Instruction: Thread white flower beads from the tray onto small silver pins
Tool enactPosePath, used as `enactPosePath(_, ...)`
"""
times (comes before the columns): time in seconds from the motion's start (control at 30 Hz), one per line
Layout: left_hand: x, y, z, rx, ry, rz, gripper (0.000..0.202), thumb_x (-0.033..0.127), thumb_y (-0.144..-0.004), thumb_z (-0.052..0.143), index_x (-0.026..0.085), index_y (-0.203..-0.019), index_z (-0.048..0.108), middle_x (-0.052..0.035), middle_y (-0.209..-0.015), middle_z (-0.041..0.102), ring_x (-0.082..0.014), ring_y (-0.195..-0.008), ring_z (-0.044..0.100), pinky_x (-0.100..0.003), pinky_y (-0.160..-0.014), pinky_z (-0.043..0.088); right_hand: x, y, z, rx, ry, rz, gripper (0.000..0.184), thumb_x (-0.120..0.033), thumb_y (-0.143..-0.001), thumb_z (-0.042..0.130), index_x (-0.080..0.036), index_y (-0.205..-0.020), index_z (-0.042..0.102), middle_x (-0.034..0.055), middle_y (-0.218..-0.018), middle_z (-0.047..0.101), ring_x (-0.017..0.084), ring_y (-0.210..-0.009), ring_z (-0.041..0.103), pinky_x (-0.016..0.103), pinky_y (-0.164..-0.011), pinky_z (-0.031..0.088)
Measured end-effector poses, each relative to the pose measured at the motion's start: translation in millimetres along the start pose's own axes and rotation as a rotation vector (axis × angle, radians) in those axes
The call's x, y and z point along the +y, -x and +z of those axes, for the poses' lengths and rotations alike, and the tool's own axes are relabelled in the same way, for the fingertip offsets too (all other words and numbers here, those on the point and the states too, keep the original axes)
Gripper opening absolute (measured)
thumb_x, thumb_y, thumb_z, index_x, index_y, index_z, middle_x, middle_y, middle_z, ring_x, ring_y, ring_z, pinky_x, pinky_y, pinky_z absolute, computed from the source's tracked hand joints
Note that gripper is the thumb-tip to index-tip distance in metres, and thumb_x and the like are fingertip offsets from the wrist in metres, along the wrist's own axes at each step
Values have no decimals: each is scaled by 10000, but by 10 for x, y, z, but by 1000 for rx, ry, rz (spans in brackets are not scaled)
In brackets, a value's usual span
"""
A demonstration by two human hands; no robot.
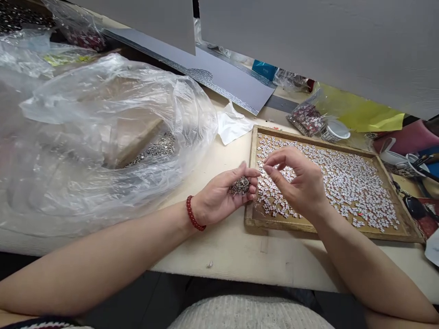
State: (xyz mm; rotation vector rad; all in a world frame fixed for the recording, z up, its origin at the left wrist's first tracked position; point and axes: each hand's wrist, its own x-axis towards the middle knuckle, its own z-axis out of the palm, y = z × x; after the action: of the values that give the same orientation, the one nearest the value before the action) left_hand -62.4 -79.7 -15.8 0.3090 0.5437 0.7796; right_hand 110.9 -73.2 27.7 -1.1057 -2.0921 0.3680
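My left hand point(224, 192), with a red bead bracelet point(194, 214) at the wrist, is cupped palm up around a small heap of tiny silvery metal pieces point(239, 186). Its fingertips are by the left rim of a shallow wooden tray point(253, 171). Many small white flower-like pieces point(350, 183) lie spread over the tray's brown bottom. Above the tray's left part, my right hand point(298, 180) has thumb and forefinger brought together in a pinch. Whatever is between these fingertips is too small to make out.
A large clear plastic bag point(103, 137) covers the left of the table, with more metal pieces point(159, 148) showing inside. White paper point(233, 122) lies behind the tray. A bag of small parts point(307, 118) and a white cup point(336, 130) stand at its back edge. Grey panels point(325, 41) overhang the back.
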Motion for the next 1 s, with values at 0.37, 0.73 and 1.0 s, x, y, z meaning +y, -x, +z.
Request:
enactPosePath(0.37,67,-26,14,51,32,119,115,130,-858,486,102,-894,592,24,-629,422,-20,-467,351,-104,-389,286,430,43,-24,-42,243,77,72,-153,-800,649,-202,-756,619,54,-927,645,217,-942,583,415,-858,467)
enactPosePath(0.73,42,-17,11,32,-111,128,275,341,-847,552,124,-678,547,51,-518,332,-19,-414,247,-116,-372,206,340,155,12,-90,292,-26,80,-125,-824,582,-198,-802,607,72,-949,631,228,-944,558,412,-849,453)
enactPosePath(1.0,51,-8,47,63,-112,118,125,150,-841,517,102,-906,612,26,-636,423,-11,-461,284,-111,-396,242,354,271,25,-130,318,-23,63,-128,-821,590,-184,-807,616,86,-965,630,240,-963,557,417,-847,455)
